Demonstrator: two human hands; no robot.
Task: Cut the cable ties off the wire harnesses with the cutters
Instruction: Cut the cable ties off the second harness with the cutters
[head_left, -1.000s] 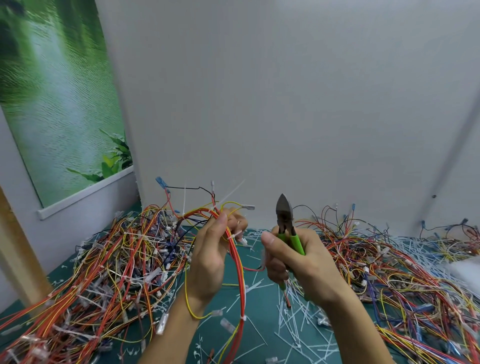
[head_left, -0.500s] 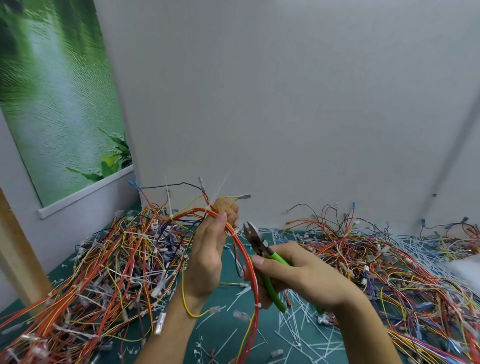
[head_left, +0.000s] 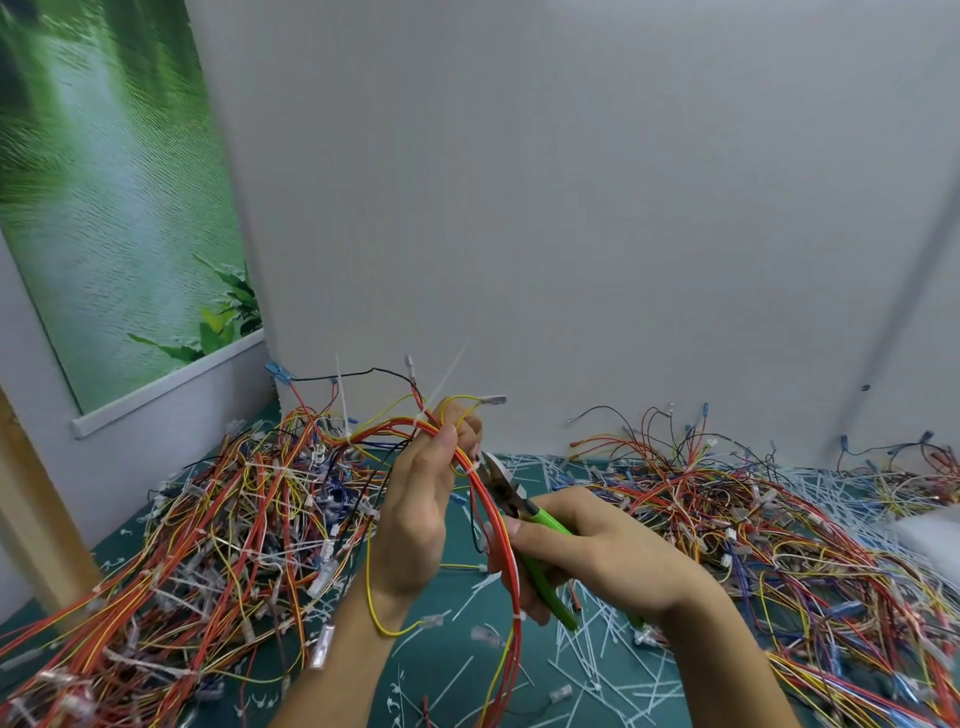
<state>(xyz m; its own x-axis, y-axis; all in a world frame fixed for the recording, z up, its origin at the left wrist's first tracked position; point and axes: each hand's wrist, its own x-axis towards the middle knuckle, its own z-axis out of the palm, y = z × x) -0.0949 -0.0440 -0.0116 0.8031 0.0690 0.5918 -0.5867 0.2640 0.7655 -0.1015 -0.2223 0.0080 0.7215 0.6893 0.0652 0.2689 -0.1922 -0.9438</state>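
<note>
Green-handled cutters (head_left: 519, 501) are sitting in the right hand (head_left: 597, 561), which is clasping both handles. The dark jaws are standing slightly parted and pointing toward 11 o'clock, with their tips just beside a white cable tie (head_left: 471, 470) on the held wire harness (head_left: 511, 577). The left hand (head_left: 415, 499) is gripping that red, orange and yellow bundle above the tie, thumb pressing across it. The harness is arching over the fingers and hanging toward 6 o'clock between the two hands, above the teal mat (head_left: 457, 670). Judgement: the cut is about to be made, not yet made. Risk one: the tie is lying tight against the wires, so jaws set too deep would be nicking insulation or severing a conductor. Risk two: the left fingertips are working close to the blades, so a slip of the bundle could be bringing skin into the bite. Risk three: a second tie with a long tail (head_left: 441, 389), at 12 o'clock of the left hand, may be getting missed. Containers: no bin or tray is showing. Cut tie offcuts (head_left: 597, 665) are lying loose on the mat at 5 o'clock, one harness heap (head_left: 208, 519) is piling at 9 o'clock, and another heap (head_left: 753, 519) at 3 o'clock.
</note>
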